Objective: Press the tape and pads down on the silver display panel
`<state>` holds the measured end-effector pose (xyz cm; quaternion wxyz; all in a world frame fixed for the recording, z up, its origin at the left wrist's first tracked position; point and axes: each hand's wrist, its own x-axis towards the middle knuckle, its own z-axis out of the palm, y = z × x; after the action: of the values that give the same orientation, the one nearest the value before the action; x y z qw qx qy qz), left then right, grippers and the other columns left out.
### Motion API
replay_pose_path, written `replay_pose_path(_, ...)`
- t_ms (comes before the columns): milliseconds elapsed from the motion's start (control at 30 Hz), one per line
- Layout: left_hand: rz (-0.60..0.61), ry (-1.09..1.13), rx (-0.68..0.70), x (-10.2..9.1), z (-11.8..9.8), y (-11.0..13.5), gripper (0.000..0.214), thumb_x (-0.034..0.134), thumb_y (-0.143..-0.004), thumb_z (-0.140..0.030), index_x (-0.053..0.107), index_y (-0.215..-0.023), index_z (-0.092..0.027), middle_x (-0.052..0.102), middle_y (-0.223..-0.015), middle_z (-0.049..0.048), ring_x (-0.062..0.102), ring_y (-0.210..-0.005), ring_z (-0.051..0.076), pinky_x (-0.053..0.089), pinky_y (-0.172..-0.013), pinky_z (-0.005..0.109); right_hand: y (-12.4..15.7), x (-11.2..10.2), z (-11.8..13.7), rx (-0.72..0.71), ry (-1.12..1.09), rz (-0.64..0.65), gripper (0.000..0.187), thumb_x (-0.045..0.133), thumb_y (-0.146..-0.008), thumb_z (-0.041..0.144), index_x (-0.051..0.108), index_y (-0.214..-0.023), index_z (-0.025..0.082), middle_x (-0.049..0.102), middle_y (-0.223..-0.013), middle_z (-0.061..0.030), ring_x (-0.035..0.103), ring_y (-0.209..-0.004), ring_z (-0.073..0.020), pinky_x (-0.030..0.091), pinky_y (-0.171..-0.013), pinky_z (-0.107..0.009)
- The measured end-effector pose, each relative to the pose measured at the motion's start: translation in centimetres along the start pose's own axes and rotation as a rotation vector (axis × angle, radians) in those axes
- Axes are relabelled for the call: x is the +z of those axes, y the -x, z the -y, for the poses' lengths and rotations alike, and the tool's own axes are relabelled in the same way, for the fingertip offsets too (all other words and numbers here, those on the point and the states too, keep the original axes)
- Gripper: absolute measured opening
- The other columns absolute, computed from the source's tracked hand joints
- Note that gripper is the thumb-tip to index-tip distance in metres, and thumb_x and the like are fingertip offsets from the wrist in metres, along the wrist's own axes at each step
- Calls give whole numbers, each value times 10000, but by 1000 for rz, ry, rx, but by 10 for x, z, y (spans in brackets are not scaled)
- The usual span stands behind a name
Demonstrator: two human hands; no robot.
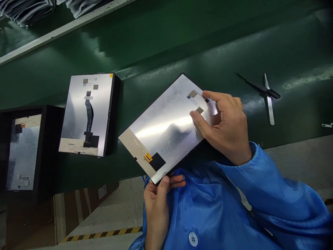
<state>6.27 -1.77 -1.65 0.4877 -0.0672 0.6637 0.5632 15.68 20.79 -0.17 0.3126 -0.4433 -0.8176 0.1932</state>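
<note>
A tablet-sized display panel (161, 121) lies slantwise in front of me, its silvery back facing up. It carries a beige strip, a black patch (158, 161) and an orange connector tab (148, 157) near its lower left end. My left hand (160, 198) grips the lower corner, thumb on top and fingers underneath. At the opposite end, my right hand (226, 125) holds the panel's right corner. Its thumb rests by a small grey square pad (199, 110), and its index fingertip touches near the printed codes. The other right fingers are mostly hidden.
A stack of similar panels (83, 114), the top one with a black flex cable (89, 114), stands left. Beyond it is a black box (47, 149) holding another panel. Crossed tweezers (269, 100) lie right on the green bench (208, 45). Cardboard (75, 211) stands below.
</note>
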Motion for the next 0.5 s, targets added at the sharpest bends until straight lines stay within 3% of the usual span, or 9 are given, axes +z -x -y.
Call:
replay_pose_path(267, -62, -100, 40, 2, 1, 2, 513, 761, -820, -622, 720, -995, -141, 776, -728, 80, 751, -745, 236, 588, -830, 345, -1, -1, 2, 16, -4, 14, 376, 672, -963, 408, 583, -1321, 335, 680, -1314, -60, 610, -1214, -344, 489, -1029, -589)
replay_pose_path(500, -12, -78, 16, 2, -2, 1, 537, 762, -822, -619, 727, -1037, -128, 794, -798, 116, 767, -762, 268, 615, -832, 401, 0, 1, -3, -6, -3, -7, 422, 682, -952, 429, 598, -1341, 289, 684, -1307, -74, 618, -1196, -340, 493, -1018, -570)
